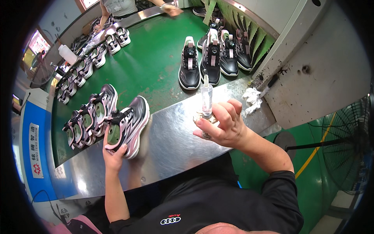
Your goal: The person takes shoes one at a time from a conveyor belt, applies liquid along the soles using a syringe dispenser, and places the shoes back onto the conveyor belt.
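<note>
My left hand [114, 156] grips a black and pink sneaker [134, 121] by its heel, tilted with the sole edge facing right and the green inside showing. It is held over the steel edge of the green belt. In my right hand [226, 124] is a clear syringe [207, 98], its tip pointing up and away from me. The fingers wrap round its lower end, which they partly hide. Syringe and sneaker are apart. Beside the held sneaker, more shoes of the same kind [102, 105] lie in a row on the belt.
Several black sneakers [189, 66] stand upright at the far right, by the green strip curtain [259, 43]. More shoes [99, 54] line the belt's left side, near a white bottle [67, 54]. Crumpled white tissue [252, 99] lies on the steel ledge [175, 136]. Across the belt is another person's hand [171, 9]. A fan [346, 140] stands right.
</note>
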### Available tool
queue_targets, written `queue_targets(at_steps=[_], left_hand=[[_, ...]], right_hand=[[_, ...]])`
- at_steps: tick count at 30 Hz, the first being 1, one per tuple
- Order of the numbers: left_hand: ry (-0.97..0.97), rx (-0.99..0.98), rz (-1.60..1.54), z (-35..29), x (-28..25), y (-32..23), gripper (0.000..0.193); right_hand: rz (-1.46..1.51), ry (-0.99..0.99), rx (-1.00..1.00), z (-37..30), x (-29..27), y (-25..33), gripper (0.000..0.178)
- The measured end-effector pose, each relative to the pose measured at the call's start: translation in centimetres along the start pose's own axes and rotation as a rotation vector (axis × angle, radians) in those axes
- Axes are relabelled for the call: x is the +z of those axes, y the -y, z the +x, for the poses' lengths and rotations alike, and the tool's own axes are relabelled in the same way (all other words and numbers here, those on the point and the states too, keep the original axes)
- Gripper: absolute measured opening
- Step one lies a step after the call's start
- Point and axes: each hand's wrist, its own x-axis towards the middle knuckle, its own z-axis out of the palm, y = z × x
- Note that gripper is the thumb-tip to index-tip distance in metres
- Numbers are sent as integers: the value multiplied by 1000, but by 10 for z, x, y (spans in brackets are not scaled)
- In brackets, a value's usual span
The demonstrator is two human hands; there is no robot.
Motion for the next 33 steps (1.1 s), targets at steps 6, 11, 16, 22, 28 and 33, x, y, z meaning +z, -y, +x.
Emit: queue_targets(at_steps=[6, 11, 16, 22, 28, 33], left_hand=[[-4, 23, 53, -23, 12, 4, 82], [-5, 62, 80, -28, 20, 3, 81], [8, 256, 545, -46, 26, 9, 83], [92, -208, -276, -44, 23, -9, 87], [-53, -321, -125, 61, -28, 51, 46], [96, -475, 51, 104, -12, 65, 29]], right_hand=[[-2, -15, -4, 0, 0, 3, 50], [48, -5, 13, -2, -2, 6, 57], [492, 200, 313, -14, -14, 15, 98], [1149, 297, 961, -82, -35, 26, 110], [771, 682, 871, -78, -72, 7, 97], [548, 785, 674, -84, -79, -4, 90]])
